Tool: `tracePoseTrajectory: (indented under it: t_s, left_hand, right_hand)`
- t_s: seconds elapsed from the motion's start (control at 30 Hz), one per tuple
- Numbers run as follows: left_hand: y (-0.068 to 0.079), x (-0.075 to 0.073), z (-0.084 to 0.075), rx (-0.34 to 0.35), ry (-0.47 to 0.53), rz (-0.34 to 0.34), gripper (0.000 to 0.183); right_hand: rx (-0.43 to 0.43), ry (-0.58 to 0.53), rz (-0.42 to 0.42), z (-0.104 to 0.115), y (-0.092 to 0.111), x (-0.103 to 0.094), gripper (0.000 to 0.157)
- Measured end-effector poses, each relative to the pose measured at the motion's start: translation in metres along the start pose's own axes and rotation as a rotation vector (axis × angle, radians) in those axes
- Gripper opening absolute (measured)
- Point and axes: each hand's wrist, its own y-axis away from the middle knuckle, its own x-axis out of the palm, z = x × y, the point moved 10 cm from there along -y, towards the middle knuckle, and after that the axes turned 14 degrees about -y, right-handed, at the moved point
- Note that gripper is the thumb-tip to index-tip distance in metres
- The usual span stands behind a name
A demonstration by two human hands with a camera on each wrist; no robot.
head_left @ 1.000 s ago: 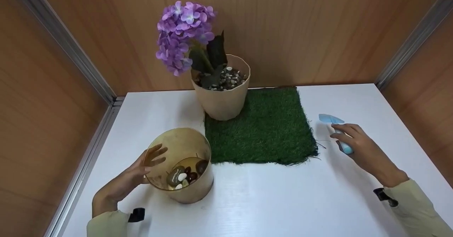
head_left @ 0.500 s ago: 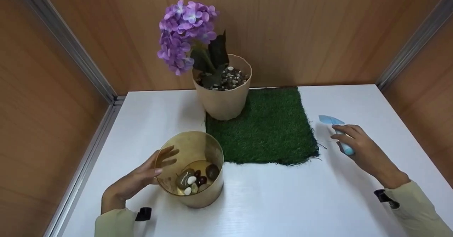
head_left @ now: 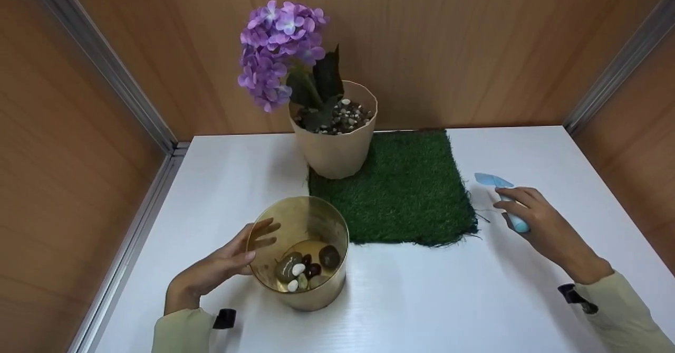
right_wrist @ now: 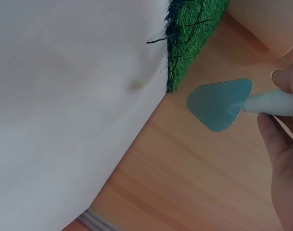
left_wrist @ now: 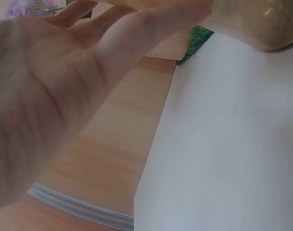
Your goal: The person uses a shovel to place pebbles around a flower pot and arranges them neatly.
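A translucent amber pot (head_left: 327, 289) stands on the white table, with several brown, dark red and white stones (head_left: 291, 268) inside on its bottom. My left hand (head_left: 224, 266) presses against the left side of this pot; its fairly straight fingers show through the wall and the thumb lies on the near side. In the left wrist view, the left hand (left_wrist: 64, 82) reaches toward the pot's base (left_wrist: 271, 29). At the right, my right hand (head_left: 551, 229) grips the handle of a small light-blue hand trowel (head_left: 493, 180), held above the table. The trowel blade (right_wrist: 218, 103) carries nothing visible.
A beige pot (head_left: 337, 158) with pebbly filling and a purple hydrangea (head_left: 279, 52) stands at the back, partly on a green turf mat (head_left: 406, 194). Wood-grain panels (head_left: 448, 41) enclose the white table (head_left: 411, 300) at the back and sides.
The amber pot has slid to the right and slightly nearer, my left hand moving along with it. My right hand and the trowel have hardly moved.
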Motion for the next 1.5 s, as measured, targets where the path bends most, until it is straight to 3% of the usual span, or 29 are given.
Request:
tracePoseTrajectory:
  t_s: [0.57,0.73,0.9,1.03,1.27,1.33,1.5]
  left_hand:
    - [-0.010,0.012,-0.003,-0.020,-0.026,0.001,0.058]
    - [-0.011,0.013,-0.004,-0.010,-0.024,0.001,0.059]
    - [-0.012,0.016,-0.003,-0.024,-0.035,0.003,0.058]
    - [-0.016,0.019,-0.003,-0.024,-0.041,0.001,0.059]
    - [-0.024,0.027,-0.003,-0.022,-0.057,0.003,0.061]
    - [-0.026,0.030,-0.003,-0.026,-0.063,0.009,0.061]
    - [-0.033,0.038,-0.002,-0.056,-0.065,0.026,0.062]
  right_hand:
    - [-0.046,0.007,0.023,0.022,-0.009,-0.002,0.057]
    - [-0.078,-0.004,0.027,0.029,-0.011,-0.003,0.027]
    - [-0.092,-0.012,0.027,0.034,-0.012,-0.002,0.044]
    - [-0.104,-0.032,0.032,0.039,-0.013,-0.001,0.032]
    - [-0.146,-0.014,0.019,0.050,-0.017,0.000,0.033]
    - [-0.155,-0.009,0.013,0.054,-0.018,0.000,0.026]
    - [-0.156,0.005,0.011,0.061,-0.021,0.002,0.057]
